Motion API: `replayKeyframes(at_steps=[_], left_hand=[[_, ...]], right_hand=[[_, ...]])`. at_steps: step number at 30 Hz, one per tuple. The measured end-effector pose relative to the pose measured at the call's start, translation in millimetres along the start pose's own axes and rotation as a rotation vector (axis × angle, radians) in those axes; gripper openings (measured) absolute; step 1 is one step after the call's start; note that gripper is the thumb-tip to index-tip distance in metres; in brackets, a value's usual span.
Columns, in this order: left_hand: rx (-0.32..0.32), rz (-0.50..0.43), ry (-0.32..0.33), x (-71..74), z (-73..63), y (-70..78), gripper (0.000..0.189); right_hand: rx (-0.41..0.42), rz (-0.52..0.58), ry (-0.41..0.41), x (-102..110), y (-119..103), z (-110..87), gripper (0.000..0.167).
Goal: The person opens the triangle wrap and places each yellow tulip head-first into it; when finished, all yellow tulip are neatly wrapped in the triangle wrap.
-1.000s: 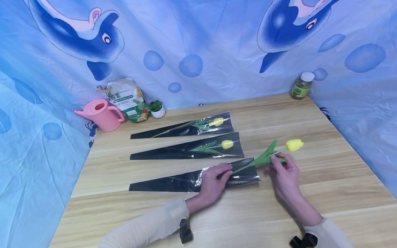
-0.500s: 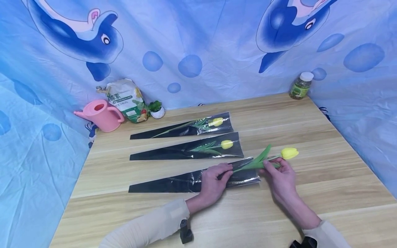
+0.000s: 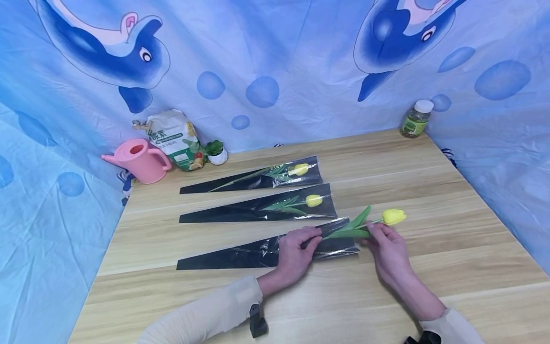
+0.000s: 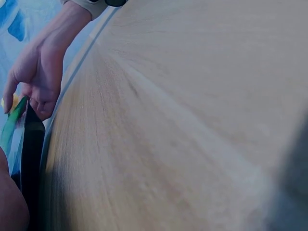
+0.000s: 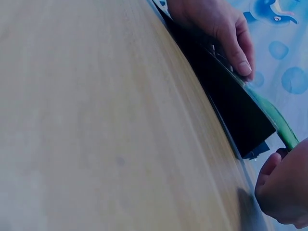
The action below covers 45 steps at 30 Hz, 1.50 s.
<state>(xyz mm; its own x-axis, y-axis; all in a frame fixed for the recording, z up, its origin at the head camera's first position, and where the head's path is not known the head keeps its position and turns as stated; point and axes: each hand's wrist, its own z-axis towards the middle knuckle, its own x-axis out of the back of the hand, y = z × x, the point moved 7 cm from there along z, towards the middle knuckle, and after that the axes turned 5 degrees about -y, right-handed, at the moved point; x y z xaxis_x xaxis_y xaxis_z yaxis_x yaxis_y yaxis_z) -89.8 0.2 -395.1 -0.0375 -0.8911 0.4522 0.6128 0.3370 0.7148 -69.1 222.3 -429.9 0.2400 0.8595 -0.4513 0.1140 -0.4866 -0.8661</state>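
Note:
A yellow tulip (image 3: 393, 217) with green leaves lies partly in the mouth of the nearest black, clear-fronted flower sleeve (image 3: 227, 258). My right hand (image 3: 391, 255) pinches its stem just below the bloom, right of the sleeve's wide end. My left hand (image 3: 295, 252) lies across the sleeve, thumb and fingers pinching near its upper edge. In the right wrist view, the sleeve's dark back (image 5: 226, 91) slants up beneath my left hand (image 5: 216, 24). The stem's lower end is hidden by the left fingers. From the left wrist, my right hand (image 4: 45, 77) shows beside the green leaf.
Two more sleeves, a middle one (image 3: 240, 212) and a far one (image 3: 253, 181), each hold a yellow tulip. At the back left stand a pink watering can (image 3: 143, 165), a white-and-green bag (image 3: 174, 138) and a small potted plant (image 3: 216, 153). A jar (image 3: 416, 123) stands back right.
My right hand has moved left and slightly down, sliding the tulip further into the sleeve's mouth. My left hand has stayed in place on the sleeve.

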Motion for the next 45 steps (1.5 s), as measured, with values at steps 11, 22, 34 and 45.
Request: replayKeyframes(at_steps=[11, 22, 34, 45], left_hand=[[-0.028, -0.002, 0.015, -2.2, -0.5, 1.1, 0.017], [-0.008, 0.007, 0.008, -1.1, 0.7, 1.1, 0.014], [-0.013, 0.040, 0.011, -0.6, 0.3, 0.6, 0.014], [0.021, 0.021, -0.011, -1.1, 0.2, -0.8, 0.012]], right_hand=[[-0.043, 0.041, 0.012, -0.2, 1.9, -2.2, 0.012], [0.000, 0.061, -0.078, -0.4, -0.2, -2.4, 0.039], [0.104, 0.012, -0.199, 2.5, -11.9, -2.7, 0.013], [0.072, -0.043, -0.110, 9.6, -13.1, -4.8, 0.011]])
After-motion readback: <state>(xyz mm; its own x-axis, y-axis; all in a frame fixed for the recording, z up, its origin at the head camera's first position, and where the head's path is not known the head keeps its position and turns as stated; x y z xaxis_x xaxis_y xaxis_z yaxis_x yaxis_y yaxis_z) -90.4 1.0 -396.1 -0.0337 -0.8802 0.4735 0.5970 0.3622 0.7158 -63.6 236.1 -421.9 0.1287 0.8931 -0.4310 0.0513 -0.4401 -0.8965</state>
